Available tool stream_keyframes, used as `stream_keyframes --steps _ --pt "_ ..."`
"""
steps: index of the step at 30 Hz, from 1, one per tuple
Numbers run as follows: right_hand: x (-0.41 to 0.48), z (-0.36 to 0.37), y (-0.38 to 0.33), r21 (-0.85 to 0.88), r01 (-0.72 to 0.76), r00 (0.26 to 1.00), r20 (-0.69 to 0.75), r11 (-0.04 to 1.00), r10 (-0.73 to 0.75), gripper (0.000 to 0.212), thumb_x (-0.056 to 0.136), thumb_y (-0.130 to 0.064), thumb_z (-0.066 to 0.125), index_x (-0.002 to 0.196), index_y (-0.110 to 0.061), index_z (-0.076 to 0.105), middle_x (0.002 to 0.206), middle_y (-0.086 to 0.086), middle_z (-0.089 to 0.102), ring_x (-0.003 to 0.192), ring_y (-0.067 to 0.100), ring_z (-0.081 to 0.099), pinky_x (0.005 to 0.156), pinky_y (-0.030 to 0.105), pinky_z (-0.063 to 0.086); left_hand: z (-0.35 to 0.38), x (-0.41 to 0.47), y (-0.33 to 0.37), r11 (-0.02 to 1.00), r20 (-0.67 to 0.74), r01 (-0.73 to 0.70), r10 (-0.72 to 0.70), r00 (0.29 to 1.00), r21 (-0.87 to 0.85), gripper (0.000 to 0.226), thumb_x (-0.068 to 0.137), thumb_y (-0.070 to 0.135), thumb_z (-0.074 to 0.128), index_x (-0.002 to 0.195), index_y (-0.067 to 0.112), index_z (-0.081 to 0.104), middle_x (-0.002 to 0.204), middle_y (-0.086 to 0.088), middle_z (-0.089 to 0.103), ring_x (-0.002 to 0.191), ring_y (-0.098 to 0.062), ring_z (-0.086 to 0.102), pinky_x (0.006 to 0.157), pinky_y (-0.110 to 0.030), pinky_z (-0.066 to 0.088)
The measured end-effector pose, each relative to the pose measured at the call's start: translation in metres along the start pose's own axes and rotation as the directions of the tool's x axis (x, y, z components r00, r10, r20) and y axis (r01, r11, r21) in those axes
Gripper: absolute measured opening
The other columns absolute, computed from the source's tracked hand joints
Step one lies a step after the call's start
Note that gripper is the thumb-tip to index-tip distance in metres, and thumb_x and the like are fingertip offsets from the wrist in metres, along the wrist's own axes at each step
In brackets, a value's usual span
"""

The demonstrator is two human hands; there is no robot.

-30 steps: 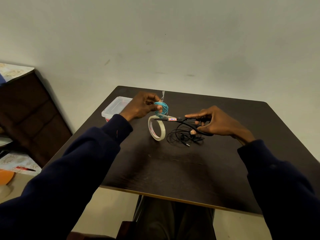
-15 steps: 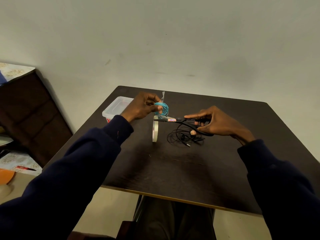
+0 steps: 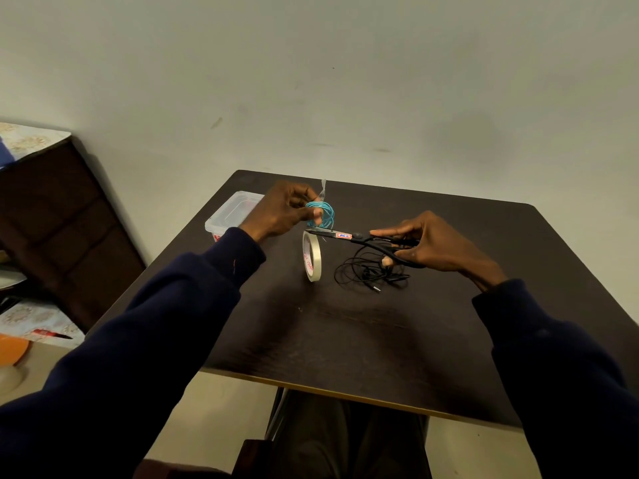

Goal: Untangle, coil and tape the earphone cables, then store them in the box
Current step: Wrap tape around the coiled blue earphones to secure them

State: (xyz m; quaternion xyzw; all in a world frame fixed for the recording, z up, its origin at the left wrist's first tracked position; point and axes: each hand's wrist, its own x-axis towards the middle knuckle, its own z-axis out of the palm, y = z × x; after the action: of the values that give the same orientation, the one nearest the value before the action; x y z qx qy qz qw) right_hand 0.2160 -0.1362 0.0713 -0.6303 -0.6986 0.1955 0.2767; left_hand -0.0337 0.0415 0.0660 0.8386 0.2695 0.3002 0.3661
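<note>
A turquoise cable coil (image 3: 321,213), black earphone tangle (image 3: 368,271), black-handled scissors (image 3: 366,240), and whitish tape roll (image 3: 312,255) with red print sit over a dark-brown bench (image 3: 345,333).

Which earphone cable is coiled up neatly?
The turquoise earphone cable, pinched in the left hand; the thin black earphone cable lies in a loose tangle on the dark table.
</note>
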Motion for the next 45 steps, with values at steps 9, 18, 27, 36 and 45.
stream_keyframes --steps 9,18,27,36,45 --pt "-0.003 -0.002 0.004 -0.048 -0.044 0.998 -0.041 0.998 0.042 0.048 0.080 -0.013 0.085 0.122 -0.032 0.072 0.075 -0.032 0.069 0.063 0.005 0.059 0.062 0.029 0.045 0.004 -0.001 0.000 1.000 0.004 -0.007 0.007 1.000 -0.013 0.007 0.090 0.014 0.074 0.093 0.009 0.069 0.091 0.005 0.072 0.078 0.007 0.069 0.068 -0.011 0.054" --pt "-0.016 0.001 0.012 -0.049 -0.061 0.997 -0.058 0.997 0.058 0.047 0.085 -0.003 0.078 0.121 -0.031 0.073 0.079 -0.016 0.073 0.059 0.004 0.061 0.054 0.021 0.045 0.005 0.001 0.010 0.999 -0.029 -0.015 0.014 0.999 -0.041 0.007 0.090 0.013 0.074 0.096 0.009 0.071 0.096 -0.006 0.075 0.087 -0.012 0.073 0.078 -0.021 0.059" --pt "-0.072 -0.013 0.031 -0.032 -0.173 0.979 -0.114 0.984 0.169 0.046 0.080 -0.011 0.084 0.119 -0.034 0.073 0.071 -0.013 0.075 0.051 0.008 0.047 0.049 0.023 0.035 0.009 -0.001 0.001 0.999 -0.064 0.008 -0.011 0.998 -0.046 0.014 0.089 0.014 0.075 0.099 0.006 0.071 0.097 -0.007 0.076 0.090 -0.015 0.074 0.082 -0.026 0.059" --pt "-0.124 -0.002 0.047 -0.231 -0.189 0.978 0.041 0.954 0.204 0.063 0.066 -0.042 0.091 0.124 -0.043 0.066 0.102 -0.018 0.062 0.095 -0.006 0.055 0.076 0.009 0.042 0.035 -0.010 0.002 0.998 -0.089 0.019 -0.025 0.996 -0.064 0.017 0.090 0.015 0.073 0.104 0.006 0.070 0.102 -0.005 0.073 0.088 -0.003 0.070 0.072 -0.012 0.056" --pt "-0.134 -0.007 0.041 -0.138 -0.181 0.983 -0.014 0.974 0.181 0.069 0.063 -0.063 0.084 0.127 -0.056 0.059 0.107 -0.023 0.058 0.109 0.001 0.052 0.085 0.028 0.048 0.032 -0.015 -0.002 0.998 -0.149 0.025 -0.034 0.988 -0.066 0.016 0.091 0.016 0.073 0.104 0.007 0.070 0.101 -0.004 0.072 0.088 -0.003 0.069 0.073 -0.013 0.056"
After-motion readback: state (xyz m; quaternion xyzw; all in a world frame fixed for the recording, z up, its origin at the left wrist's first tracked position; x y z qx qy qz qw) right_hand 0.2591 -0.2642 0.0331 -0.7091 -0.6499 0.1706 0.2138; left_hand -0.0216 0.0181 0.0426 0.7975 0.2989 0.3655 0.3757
